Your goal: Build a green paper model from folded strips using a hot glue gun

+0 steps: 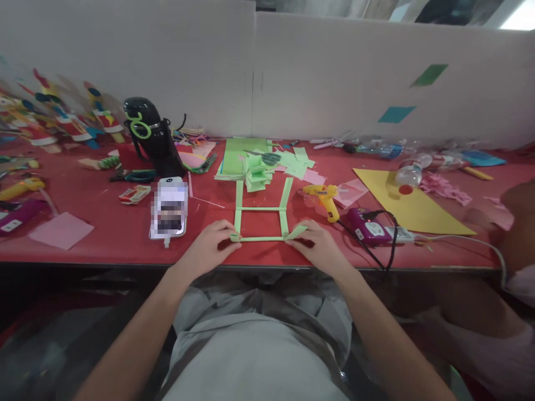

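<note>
A light-green paper frame point(261, 209) lies on the red table in front of me. It has two long side strips and two rolled crossbars. My left hand point(213, 242) pinches its near left corner between thumb and fingers. At the near right corner, my right hand point(317, 245) grips the paper, and a folded green flap stands up by the fingers. Just beyond the frame is a pleated green paper piece point(256, 174). To the right of the frame rests a yellow glue gun point(324, 199).
A phone point(169, 209) and a black bottle point(152, 136) stand left. On the right are a purple power strip point(368, 227) with cables, yellow paper point(418, 206), plastic bottles point(409, 174) and another person's arm point(516, 223). Scissors point(267, 157) lie on green sheets behind.
</note>
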`<state>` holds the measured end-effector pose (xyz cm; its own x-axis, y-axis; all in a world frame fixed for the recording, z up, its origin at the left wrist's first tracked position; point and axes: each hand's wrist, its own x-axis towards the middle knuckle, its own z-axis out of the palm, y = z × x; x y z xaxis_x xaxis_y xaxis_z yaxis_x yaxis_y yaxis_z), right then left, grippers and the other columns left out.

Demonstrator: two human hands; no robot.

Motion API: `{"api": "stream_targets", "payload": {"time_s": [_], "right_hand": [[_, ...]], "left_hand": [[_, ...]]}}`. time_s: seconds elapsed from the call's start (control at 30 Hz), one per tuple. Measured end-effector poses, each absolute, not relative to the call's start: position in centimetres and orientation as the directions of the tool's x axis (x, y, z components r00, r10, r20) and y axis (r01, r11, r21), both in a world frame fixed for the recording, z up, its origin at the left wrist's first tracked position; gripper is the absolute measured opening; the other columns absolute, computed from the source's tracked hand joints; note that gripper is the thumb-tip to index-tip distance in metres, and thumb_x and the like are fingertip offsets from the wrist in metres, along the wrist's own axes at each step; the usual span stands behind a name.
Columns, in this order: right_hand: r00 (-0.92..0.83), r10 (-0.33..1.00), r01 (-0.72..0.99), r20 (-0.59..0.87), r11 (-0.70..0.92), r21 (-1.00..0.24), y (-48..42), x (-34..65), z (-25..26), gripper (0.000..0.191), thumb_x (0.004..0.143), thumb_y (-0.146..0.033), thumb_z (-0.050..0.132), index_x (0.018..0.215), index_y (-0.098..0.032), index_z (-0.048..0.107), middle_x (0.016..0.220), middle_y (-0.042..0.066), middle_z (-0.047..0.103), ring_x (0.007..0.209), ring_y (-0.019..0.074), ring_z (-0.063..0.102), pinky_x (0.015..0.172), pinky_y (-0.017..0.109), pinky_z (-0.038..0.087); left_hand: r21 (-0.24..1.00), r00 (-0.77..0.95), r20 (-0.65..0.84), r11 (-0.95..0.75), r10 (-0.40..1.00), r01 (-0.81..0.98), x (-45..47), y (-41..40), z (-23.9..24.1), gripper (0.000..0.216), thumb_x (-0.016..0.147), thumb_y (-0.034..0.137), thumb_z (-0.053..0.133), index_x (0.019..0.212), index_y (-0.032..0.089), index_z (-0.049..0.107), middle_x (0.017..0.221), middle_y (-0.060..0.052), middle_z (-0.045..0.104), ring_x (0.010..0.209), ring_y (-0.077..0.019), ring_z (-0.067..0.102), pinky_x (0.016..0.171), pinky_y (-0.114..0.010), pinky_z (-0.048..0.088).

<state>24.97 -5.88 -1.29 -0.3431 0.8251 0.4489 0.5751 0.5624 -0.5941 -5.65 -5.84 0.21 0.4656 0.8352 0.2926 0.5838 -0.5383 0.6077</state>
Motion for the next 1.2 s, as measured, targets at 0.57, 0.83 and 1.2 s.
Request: {"api": "stream_targets", "payload": {"time_s": [0.57, 0.83, 1.2], "right_hand": [[-0.440, 0.803, 0.609, 0.402, 0.596, -0.524, -5.5, 24.6, -0.6, 0.016, 0.094, -0.025, 0.059, 0.085, -0.022, 0.072, 0.087, 0.007, 0.067, 0.083, 0.0229, 0.060, 0.082, 0.043, 0.052], [-0.467, 0.805, 0.583, 0.367, 0.592, -0.557, -4.6, 24.9, -0.3, 0.012, 0.090, -0.021, 0.064, 0.087, -0.024, 0.075, 0.093, 0.007, 0.069, 0.088, 0.0229, 0.061, 0.083, 0.041, 0.053], [-0.456, 0.820, 0.590, 0.346, 0.570, -0.572, -4.4, 24.8, 0.0, 0.013, 0.089, -0.021, 0.066, 0.080, -0.023, 0.075, 0.091, 0.007, 0.071, 0.089, 0.0229, 0.064, 0.083, 0.041, 0.056]], "left_hand": [[0.626, 0.368, 0.346, -0.505, 0.863, 0.595, -5.4, -5.4, -0.4, 0.018, 0.088, 0.033, 0.067, 0.077, 0.021, 0.073, 0.091, -0.005, 0.066, 0.086, -0.0190, 0.063, 0.081, -0.034, 0.051], [0.616, 0.376, 0.303, -0.481, 0.876, 0.624, -5.1, -5.2, -0.1, 0.018, 0.088, 0.032, 0.067, 0.075, 0.020, 0.070, 0.088, -0.004, 0.065, 0.086, -0.0190, 0.060, 0.082, -0.034, 0.049], [0.573, 0.318, 0.258, -0.409, 0.912, 0.710, -4.3, -5.1, -0.1, 0.015, 0.084, 0.020, 0.067, 0.069, 0.019, 0.065, 0.074, -0.002, 0.059, 0.072, -0.0178, 0.055, 0.069, -0.032, 0.044]]}}
